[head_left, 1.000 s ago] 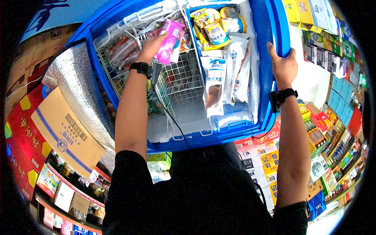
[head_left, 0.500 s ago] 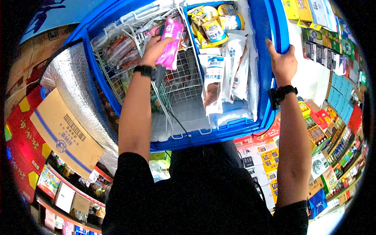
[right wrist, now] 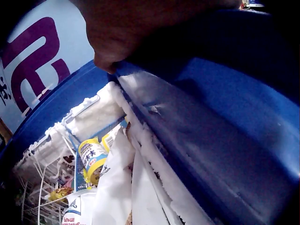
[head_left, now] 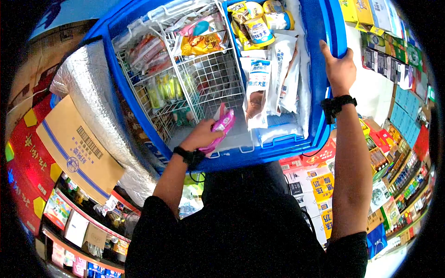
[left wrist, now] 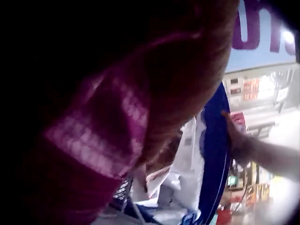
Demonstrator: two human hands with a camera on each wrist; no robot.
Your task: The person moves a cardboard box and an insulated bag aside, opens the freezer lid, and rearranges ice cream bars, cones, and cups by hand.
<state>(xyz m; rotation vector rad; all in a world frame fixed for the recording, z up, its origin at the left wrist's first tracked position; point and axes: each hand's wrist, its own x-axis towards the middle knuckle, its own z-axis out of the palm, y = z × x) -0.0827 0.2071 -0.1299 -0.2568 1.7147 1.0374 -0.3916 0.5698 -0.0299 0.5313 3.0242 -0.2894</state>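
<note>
My left hand [head_left: 204,135] holds a pink ice cream packet [head_left: 224,124] low over the near end of the chest freezer. In the left wrist view the packet [left wrist: 108,124] is dark and close to the camera, partly covered by the hand. My right hand [head_left: 340,69] grips the blue freezer rim [head_left: 334,28] on the right side, thumb on the inner side. White wire baskets [head_left: 211,69] inside hold wrapped ice creams, with a yellow packet [head_left: 200,44] in the far one. White ice cream bags [head_left: 258,88] lie in the right compartment.
Yellow ice cream tubs [head_left: 261,33] sit behind the white bags, and frost lines the freezer wall [head_left: 303,78]. A silver foil cover [head_left: 88,92] and a cardboard box [head_left: 79,150] stand to the left. Stacked cartons [head_left: 320,183] and shelves of goods [head_left: 398,185] are on the right.
My left hand has carried the pink packet from above the far wire basket back toward the freezer's near edge, uncovering the yellow packet. My right hand stays on the rim.
</note>
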